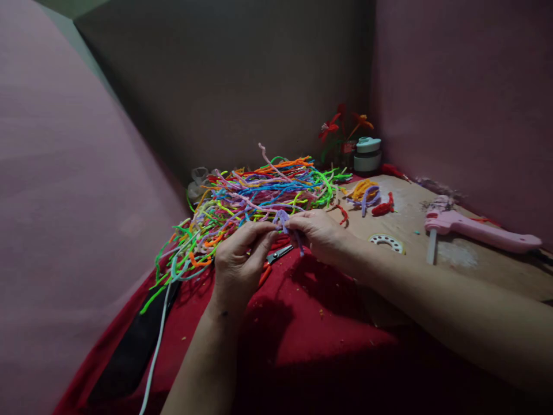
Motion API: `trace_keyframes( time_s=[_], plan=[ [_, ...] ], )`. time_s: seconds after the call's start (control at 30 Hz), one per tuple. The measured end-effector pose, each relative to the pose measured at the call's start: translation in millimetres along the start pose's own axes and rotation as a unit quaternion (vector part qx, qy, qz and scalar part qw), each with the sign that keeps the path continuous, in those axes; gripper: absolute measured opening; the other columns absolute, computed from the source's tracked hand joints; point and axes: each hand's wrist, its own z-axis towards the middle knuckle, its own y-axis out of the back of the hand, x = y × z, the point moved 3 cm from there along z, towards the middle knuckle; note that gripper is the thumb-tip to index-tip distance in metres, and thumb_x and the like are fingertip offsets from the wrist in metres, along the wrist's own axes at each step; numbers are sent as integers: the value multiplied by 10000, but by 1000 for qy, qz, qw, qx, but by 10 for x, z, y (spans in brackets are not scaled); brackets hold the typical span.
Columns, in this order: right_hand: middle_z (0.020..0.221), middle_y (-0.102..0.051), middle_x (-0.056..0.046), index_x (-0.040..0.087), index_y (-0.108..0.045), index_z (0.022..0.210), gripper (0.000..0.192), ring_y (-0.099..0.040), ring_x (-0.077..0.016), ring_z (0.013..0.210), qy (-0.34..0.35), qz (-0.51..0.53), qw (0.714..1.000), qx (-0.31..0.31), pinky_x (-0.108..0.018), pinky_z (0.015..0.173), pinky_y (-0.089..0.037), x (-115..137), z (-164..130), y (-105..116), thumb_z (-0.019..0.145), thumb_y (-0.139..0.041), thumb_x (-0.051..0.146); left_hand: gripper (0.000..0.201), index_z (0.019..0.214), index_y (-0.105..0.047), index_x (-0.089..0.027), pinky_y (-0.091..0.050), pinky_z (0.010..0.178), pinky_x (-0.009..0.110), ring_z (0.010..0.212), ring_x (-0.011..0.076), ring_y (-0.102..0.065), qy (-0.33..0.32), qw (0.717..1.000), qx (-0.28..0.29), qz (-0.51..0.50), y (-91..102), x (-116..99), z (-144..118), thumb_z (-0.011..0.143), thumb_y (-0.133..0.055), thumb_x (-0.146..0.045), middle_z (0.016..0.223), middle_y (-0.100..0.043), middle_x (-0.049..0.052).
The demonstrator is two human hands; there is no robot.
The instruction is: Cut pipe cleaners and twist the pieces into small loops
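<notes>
My left hand point(240, 260) and my right hand point(318, 232) meet over the red cloth point(311, 323), both pinching a short purple pipe cleaner point(283, 219) that is bent between the fingertips. One end of it hangs down by my right thumb. Just behind the hands lies a big tangled heap of pipe cleaners point(254, 199) in many colours. Small scissors point(279, 253) lie on the cloth beneath my hands.
A pink glue gun point(475, 229) lies on the brown board point(466, 259) at the right. A white ring-shaped disc point(386, 242), small bundles of yellow, purple and red pipe cleaners point(369, 196), a round container point(367, 154) and finished red flowers point(341, 127) stand near the back corner. Walls close in.
</notes>
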Motion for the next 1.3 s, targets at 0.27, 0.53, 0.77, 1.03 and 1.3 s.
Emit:
trace_keyframes(
  time_s=[0.27,0.53,0.77,1.03,1.3],
  plan=[
    [486,-529,24,140,-635,516,78,-395,-76,486,22,-45,998,39,-238,502,-279,2,-10,3,538,-563,122,102,797,-625,-179,-438,702,248,724,141,-582,-83,980,32,179,-86,15,21,828,-529,-193,776,-634,41],
    [555,-591,18,116,-688,635,146,-478,-90,559,39,-55,997,36,-233,576,-340,33,-41,2,538,-578,121,157,786,-626,-167,-418,670,234,705,132,-572,-108,962,57,245,-142,7,-2,844,-480,-162,801,-614,44],
    [591,-597,16,123,-697,666,134,-458,-83,550,41,-71,996,36,-237,583,-364,-1,-54,-14,576,-600,147,142,752,-591,-169,-405,652,253,684,144,-542,-98,941,62,319,-187,11,-24,834,-475,-171,752,-585,36],
    [536,-530,32,129,-672,595,94,-390,-77,528,60,-127,990,32,-227,534,-300,7,-113,-38,616,-608,194,120,764,-565,-170,-376,583,262,695,175,-519,-146,886,53,436,-273,-37,-62,838,-471,-176,730,-566,62],
    [572,-564,15,124,-688,631,148,-432,-96,568,66,-121,990,17,-238,583,-343,3,-66,1,637,-569,211,180,914,-546,-139,-456,705,291,804,195,-533,-157,911,75,374,-328,-17,-75,836,-403,-64,870,-564,94]
  ],
)
